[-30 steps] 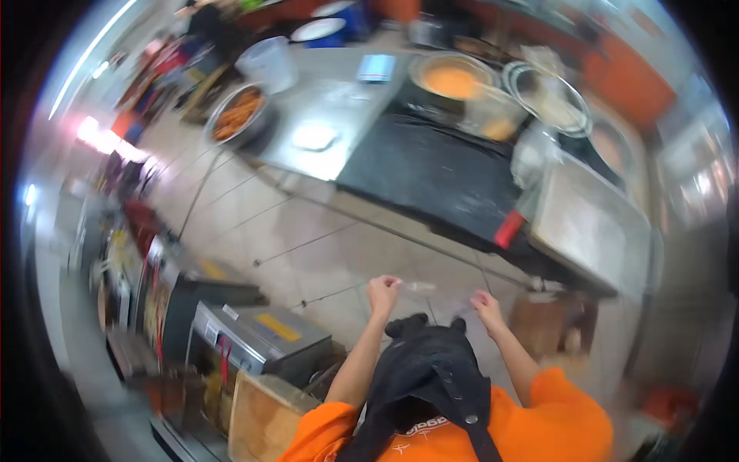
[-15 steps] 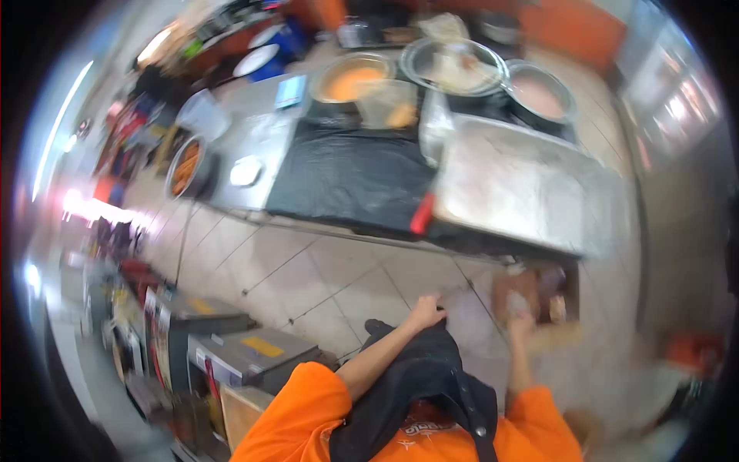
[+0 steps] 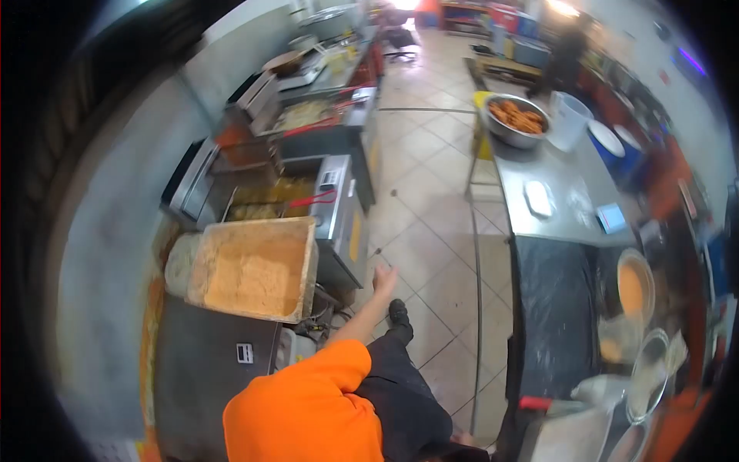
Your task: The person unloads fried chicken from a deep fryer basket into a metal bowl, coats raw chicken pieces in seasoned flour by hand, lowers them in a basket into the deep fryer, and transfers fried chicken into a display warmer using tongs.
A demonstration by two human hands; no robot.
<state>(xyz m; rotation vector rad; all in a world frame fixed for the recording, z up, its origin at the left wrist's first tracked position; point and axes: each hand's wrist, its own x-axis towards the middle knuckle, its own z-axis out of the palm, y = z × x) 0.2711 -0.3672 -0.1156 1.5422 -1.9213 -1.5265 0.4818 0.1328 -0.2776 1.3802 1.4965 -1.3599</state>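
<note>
My left hand (image 3: pixel 383 280) is held out over the tiled floor, with nothing visible in it. Its fingers look slightly apart, though small and a little blurred. The nearest thing to it is the deep fryer (image 3: pixel 339 227) on the left, which has a red-handled basket (image 3: pixel 314 199) in it; hand and fryer do not touch. At the bottom edge, a small skin-coloured patch beside my dark trousers seems to be my right hand (image 3: pixel 463 438); its fingers are hidden. A tub of orange-tinted powder (image 3: pixel 250 268) stands left of my arm.
On the right runs a steel table (image 3: pixel 566 181) with a bowl of fried food (image 3: pixel 517 119), a white scale-like device (image 3: pixel 539 199), a basin of orange batter (image 3: pixel 633 286) and a red-handled tool (image 3: pixel 536 403). A dark-clothed person (image 3: pixel 566 58) stands far back. A tiled aisle (image 3: pixel 431 185) runs ahead.
My view has swung left, from facing the table to looking along the aisle. The fryers and powder tub now show on the left. My right hand has dropped to the bottom edge.
</note>
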